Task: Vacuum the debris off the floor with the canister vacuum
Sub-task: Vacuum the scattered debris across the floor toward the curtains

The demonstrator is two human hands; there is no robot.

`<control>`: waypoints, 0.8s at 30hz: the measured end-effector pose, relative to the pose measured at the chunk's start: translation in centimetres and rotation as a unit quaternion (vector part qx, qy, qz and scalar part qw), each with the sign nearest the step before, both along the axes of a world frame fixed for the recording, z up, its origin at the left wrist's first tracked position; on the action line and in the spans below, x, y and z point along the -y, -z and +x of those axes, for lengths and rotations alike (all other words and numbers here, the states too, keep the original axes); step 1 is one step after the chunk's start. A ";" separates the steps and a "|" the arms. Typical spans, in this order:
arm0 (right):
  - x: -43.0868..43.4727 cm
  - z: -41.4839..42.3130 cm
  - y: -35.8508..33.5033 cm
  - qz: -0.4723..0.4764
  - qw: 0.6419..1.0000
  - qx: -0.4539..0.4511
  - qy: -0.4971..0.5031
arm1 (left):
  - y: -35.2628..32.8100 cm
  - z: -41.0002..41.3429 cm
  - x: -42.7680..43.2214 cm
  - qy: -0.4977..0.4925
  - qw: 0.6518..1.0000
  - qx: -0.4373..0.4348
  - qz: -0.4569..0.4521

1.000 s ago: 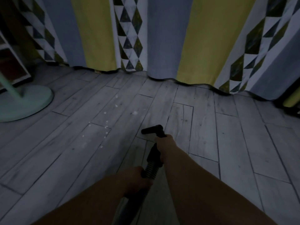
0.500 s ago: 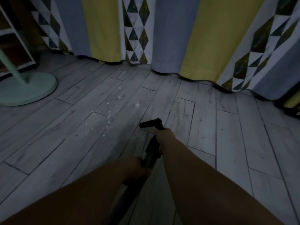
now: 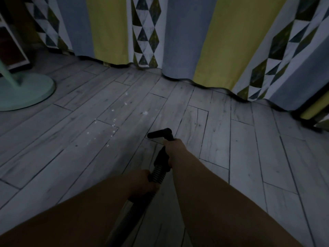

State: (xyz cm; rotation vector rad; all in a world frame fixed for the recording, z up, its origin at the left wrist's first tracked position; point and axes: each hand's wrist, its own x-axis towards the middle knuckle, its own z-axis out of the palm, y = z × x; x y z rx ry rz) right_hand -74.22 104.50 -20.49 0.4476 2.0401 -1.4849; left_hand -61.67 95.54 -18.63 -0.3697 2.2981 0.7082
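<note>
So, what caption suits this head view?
Left hand on the hose, right hand on the wand, nozzle near white crumbs on the plank floor.

The floor (image 3: 231, 139) is pale grey wood-look planking with dark seams, sprinkled with small white debris (image 3: 114, 122). The curtain (image 3: 187, 36) hangs in blue-grey and mustard-yellow stripes, broken by bands of white, grey and olive triangles. The vacuum nozzle (image 3: 159, 134) and ribbed hose (image 3: 157, 173) are black; the round stand base (image 3: 26, 93) is mint green.

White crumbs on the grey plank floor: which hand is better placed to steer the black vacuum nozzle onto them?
Right, likely: the right hand grips just behind the black vacuum nozzle, steering it; the left hand holds the ribbed black hose farther back. The white crumbs lie ahead-left.
</note>
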 end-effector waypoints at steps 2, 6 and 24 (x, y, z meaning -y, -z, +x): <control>0.0 0.0 0.0 0.003 1.000 0.000 -0.003 | -0.1 0.1 0.0 0.000 1.000 0.004 -0.001; 0.0 0.0 0.2 0.005 1.000 -0.007 -0.006 | -0.1 0.3 0.0 -0.017 1.000 0.005 0.017; 2.8 1.5 0.7 0.024 0.999 -0.018 -0.019 | -0.2 2.2 2.0 -0.008 1.000 0.001 0.006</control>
